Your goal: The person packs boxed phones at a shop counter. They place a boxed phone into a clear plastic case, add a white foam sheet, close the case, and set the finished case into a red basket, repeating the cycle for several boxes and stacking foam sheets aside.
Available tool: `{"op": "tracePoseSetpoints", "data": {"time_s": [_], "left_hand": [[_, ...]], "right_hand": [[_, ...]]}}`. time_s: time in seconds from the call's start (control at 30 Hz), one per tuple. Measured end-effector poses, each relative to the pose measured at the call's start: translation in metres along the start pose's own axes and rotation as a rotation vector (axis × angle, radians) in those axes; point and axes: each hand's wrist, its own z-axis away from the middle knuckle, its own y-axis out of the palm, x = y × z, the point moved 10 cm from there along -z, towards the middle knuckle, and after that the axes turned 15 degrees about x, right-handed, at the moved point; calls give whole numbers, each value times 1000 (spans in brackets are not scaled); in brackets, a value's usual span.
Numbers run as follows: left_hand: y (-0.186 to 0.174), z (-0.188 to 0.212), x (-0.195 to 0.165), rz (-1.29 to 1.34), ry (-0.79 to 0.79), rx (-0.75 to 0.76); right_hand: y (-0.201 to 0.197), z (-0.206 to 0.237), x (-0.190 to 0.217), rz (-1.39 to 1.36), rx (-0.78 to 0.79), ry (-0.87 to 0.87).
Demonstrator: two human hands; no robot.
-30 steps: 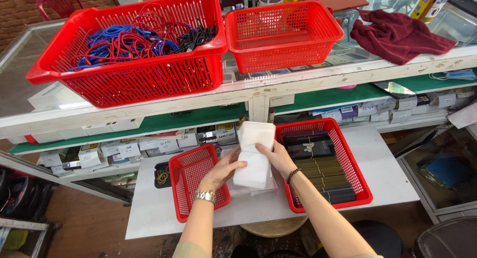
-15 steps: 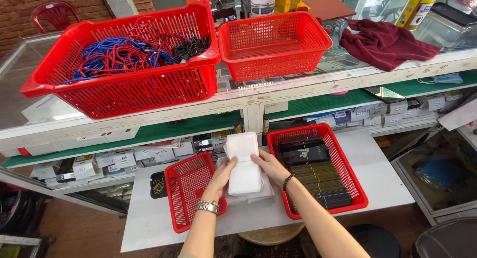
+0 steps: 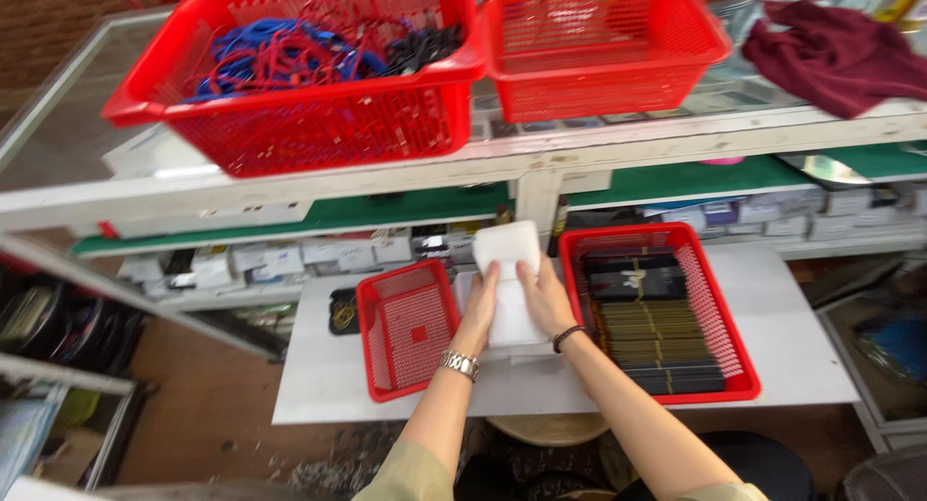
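The fingers [image 3: 486, 277] of the left hand [image 3: 480, 308] lie flat and nearly straight along the left edge of a stack of white sheets [image 3: 509, 287], and those of the right hand [image 3: 544, 296] press its right edge, so the stack is squeezed between two open palms rather than gripped in a fist. The stack sits on the white counter [image 3: 319, 366], in the gap between two low red trays. To square it well, I would judge both palms should push evenly inward and tap the bottom edge down on the counter, keeping the thumbs off the top sheet so nothing buckles or slides.

There is a metal watch [image 3: 460, 365] on the left wrist and a dark band [image 3: 565, 338] on the right one.

Counting outward: two red trays on the counter, the left tray [image 3: 406, 332] near empty, the right tray [image 3: 666, 313] filled with rows of dark flat packets. On the glass shelf above stand two big red baskets, one basket [image 3: 299, 86] holding a tangle of blue, red and black cables, the other basket [image 3: 603, 42] looking empty. One maroon cloth [image 3: 835, 52] lies at the right end of that shelf. Small boxes line the green shelf behind; too many and too blurred to count.
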Motion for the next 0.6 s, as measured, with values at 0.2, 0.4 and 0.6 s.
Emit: {"op": "tracePoseSetpoints", "data": {"time_s": [0.2,0.4,0.6], "left_hand": [[-43,42,-50,-163,207,-145],[-207,145,-69,63,353,-715],[-270,241,-6,4,101,-1317]], "right_hand": [[37,-11,-33,-294,280,279],[53,-6,-49,-321,490,316],[72,2,-71,-265,598,405]]}}
